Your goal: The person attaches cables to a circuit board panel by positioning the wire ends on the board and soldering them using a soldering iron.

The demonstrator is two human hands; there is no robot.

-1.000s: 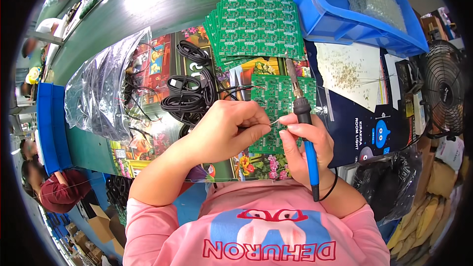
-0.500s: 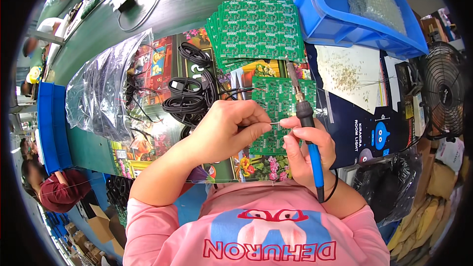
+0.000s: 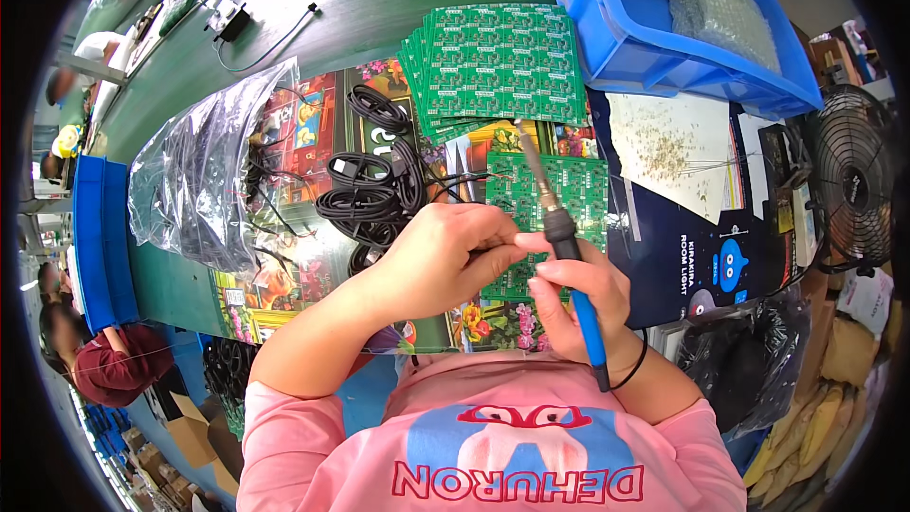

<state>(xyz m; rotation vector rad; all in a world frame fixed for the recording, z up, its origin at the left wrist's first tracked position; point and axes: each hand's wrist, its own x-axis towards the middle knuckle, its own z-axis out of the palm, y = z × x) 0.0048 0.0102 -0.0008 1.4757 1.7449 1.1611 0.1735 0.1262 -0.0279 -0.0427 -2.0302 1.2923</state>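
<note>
Slanting leftward, the soldering iron [image 3: 560, 228] is blue, black and metallic.

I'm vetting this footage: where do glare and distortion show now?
Head view: a bright white glare patch on the green table, near the top; head view: shiny streaks on the clear plastic bag; head view: fisheye distortion bends the table's edges, and the corners fall to black.

Top: pink [image 3: 322, 465]
Left sleeve: pink [image 3: 289, 427], ending near the elbow
Right sleeve: pink [image 3: 701, 450], likewise short
Chest print: blue panel [image 3: 431, 438], pale central shape, two eye-like forms outlined in dark red
Lettering: one row, large [image 3: 517, 482], red outlines, upside down to the camera
Left hand: bare [image 3: 455, 251]
Right hand: bare [image 3: 588, 299]
</note>
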